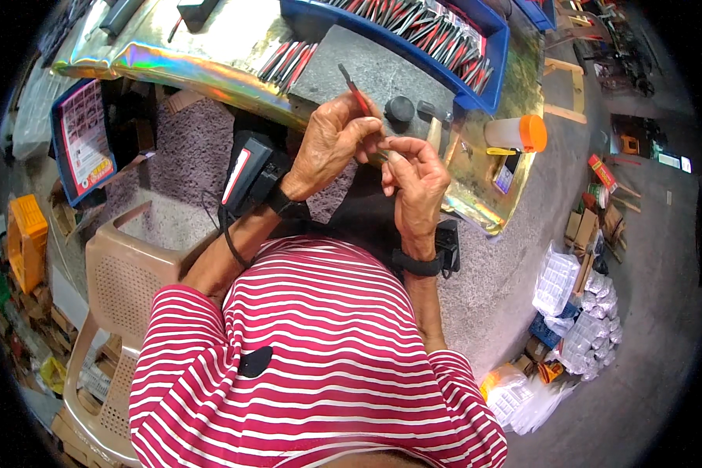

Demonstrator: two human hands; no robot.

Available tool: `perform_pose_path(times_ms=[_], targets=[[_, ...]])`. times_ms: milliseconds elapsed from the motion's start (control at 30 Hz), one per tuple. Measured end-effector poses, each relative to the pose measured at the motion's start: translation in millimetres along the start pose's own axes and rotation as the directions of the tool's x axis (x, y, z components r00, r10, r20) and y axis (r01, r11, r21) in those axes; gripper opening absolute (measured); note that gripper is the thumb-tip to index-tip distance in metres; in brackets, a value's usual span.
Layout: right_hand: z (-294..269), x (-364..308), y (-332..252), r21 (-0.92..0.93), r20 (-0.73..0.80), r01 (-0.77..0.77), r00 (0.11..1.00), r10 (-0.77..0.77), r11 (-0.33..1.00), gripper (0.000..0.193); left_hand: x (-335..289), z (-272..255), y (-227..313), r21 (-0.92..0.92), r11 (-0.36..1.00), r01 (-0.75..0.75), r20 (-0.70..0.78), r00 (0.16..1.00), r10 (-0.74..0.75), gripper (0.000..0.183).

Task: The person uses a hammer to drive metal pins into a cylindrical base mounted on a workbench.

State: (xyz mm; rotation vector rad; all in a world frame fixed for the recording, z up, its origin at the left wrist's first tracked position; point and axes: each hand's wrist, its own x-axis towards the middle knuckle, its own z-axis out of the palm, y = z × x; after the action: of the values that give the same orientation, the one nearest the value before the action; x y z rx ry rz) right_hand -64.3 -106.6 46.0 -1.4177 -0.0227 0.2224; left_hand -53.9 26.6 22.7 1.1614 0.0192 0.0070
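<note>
My left hand (325, 148) is closed on a slim red piece (358, 97) with a dark, thin tip pointing up and away. My right hand (418, 183) meets it, thumb and forefinger pinched close to my left fingertips; what they grip is too small to name. Both hands are above the near edge of a grey slab (339, 58). On the slab stand a black round block (400, 109) and a smaller dark piece (427, 109) by a pale handle (434, 134). Similar red and black pieces (286, 66) lie left of the slab.
A blue tray (464, 100) full of such pieces sits behind the slab, on the shiny gold table cover (242, 86). An orange-lidded jar (516, 133) lies at the right edge. A beige plastic chair (129, 265) is at my left; plastic-wrapped packs (593, 320) lie right.
</note>
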Motion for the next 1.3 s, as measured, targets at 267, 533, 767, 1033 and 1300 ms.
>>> perform_pose_path(times_ms=[267,533,767,1033,1300], targets=[[0,-1,5,-0.01,-0.013,-0.023,1.0,0.022,1.0,0.011,-2,-2,0,-0.012,1.0,0.003,0.0,1.0,-0.003,0.006],[0,-2,6,-0.013,-0.024,-0.028,0.999,0.028,1.0,0.011,-3,-2,-3,-0.008,0.999,0.039,0.015,0.999,-0.039,0.006],[0,-2,9,-0.024,-0.012,-0.033,0.999,0.033,0.999,0.01,-4,-3,-3,0.03,0.998,0.048,0.013,0.999,-0.048,0.007],[0,-1,14,-0.031,-0.012,-0.04,0.999,0.04,0.999,0.011,-5,-6,-4,0.061,0.996,0.057,0.011,0.998,-0.058,0.007],[1,-1,16,-0.047,-0.006,-0.061,0.998,0.061,0.997,0.012,-5,-7,-6,0.054,0.997,0.052,0.024,0.998,-0.053,0.007]])
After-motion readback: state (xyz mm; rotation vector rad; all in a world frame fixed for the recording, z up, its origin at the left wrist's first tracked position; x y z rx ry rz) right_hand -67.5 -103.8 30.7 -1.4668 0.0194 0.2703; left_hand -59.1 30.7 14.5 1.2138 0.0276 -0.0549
